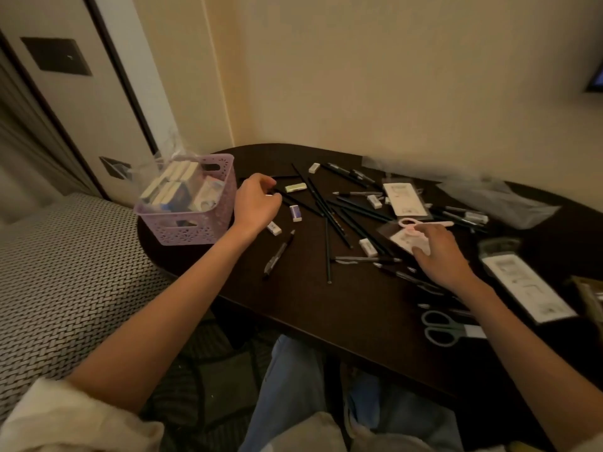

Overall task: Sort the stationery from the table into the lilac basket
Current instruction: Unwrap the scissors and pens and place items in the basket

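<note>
2 scissors (447,327) and 1 lilac basket (192,220) share the table (326,321).

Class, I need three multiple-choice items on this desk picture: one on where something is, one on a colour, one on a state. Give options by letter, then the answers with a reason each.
1. Where does the lilac perforated plastic basket stand on the dark wooden table?
A. At its left edge
B. At its right edge
C. In its middle

2. What colour are the handles of the scissors nearest the person?
A. Red
B. Grey-green
C. Yellow

3. What is the state of the basket?
A. Empty
B. Overturned
C. Upright, holding packets

Answers:
1 A, since the basket sits at the table's left end, beside the left hand.
2 B, since both loops look grey-green, nearer than the right hand.
3 C, since packets show above its rim.
</note>
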`<state>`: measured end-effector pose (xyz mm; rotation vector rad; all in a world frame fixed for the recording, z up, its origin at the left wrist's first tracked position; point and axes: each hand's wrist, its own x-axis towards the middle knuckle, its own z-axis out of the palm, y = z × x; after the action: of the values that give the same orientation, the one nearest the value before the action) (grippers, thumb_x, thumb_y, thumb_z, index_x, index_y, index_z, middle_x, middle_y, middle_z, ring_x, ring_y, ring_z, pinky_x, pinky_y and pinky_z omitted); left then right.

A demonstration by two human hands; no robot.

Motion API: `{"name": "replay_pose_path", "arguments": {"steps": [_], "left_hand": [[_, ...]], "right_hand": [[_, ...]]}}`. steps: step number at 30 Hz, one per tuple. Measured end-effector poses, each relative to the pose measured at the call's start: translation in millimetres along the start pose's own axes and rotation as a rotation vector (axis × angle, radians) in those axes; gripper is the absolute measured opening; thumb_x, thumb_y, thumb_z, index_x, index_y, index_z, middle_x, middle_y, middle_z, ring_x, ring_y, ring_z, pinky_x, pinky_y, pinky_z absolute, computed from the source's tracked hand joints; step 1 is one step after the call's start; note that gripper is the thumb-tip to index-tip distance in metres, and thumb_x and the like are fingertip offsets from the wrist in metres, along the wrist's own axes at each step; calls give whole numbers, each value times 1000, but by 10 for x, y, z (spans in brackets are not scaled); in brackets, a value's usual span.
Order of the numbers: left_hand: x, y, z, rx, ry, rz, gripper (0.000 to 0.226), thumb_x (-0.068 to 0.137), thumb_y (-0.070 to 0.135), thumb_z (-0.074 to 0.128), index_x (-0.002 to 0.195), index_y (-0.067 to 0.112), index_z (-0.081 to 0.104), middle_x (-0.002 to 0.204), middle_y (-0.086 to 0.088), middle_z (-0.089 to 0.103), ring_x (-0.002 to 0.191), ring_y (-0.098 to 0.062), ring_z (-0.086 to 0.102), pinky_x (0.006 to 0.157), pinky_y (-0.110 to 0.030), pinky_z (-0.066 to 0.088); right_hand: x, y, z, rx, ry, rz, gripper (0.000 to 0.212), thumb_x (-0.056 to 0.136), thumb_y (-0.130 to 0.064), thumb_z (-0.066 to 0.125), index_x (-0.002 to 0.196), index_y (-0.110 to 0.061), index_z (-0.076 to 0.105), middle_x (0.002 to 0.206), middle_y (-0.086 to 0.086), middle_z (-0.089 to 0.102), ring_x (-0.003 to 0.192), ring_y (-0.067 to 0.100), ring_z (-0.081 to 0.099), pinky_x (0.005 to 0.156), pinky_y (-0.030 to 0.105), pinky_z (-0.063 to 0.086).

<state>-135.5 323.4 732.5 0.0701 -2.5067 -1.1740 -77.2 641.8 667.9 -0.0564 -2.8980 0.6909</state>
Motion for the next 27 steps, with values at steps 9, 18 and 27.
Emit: {"name": "replay_pose_path", "arguments": {"steps": [9, 18, 27], "left_hand": [[-186, 449, 618, -106, -341, -8, 27, 86, 8, 66, 112, 14, 63, 110, -1, 65, 105, -14, 60, 92, -30, 50], [-298, 715, 1311, -31, -574, -66, 28, 88, 7, 64, 116, 10, 64, 115, -5, 62, 109, -18, 58, 94, -32, 49], [-281, 773, 1800, 142, -554, -49, 29, 92, 29, 62, 111, 7, 62, 93, -3, 60, 93, -19, 62, 91, -39, 52]], "right_hand": [[314, 421, -284, -216, -184, 44, 63, 91, 6, 48, 148, -11, 28, 154, 11, 31, 140, 27, 32, 113, 38, 31], [492, 497, -144, -333, -115, 6, 52, 93, -2, 48, 143, -12, 37, 142, 13, 43, 128, 30, 44, 104, 41, 39], [676, 662, -144, -376, -31, -85, 27, 93, -17, 56, 119, -11, 60, 119, 8, 50, 110, 23, 47, 92, 34, 45]]}}
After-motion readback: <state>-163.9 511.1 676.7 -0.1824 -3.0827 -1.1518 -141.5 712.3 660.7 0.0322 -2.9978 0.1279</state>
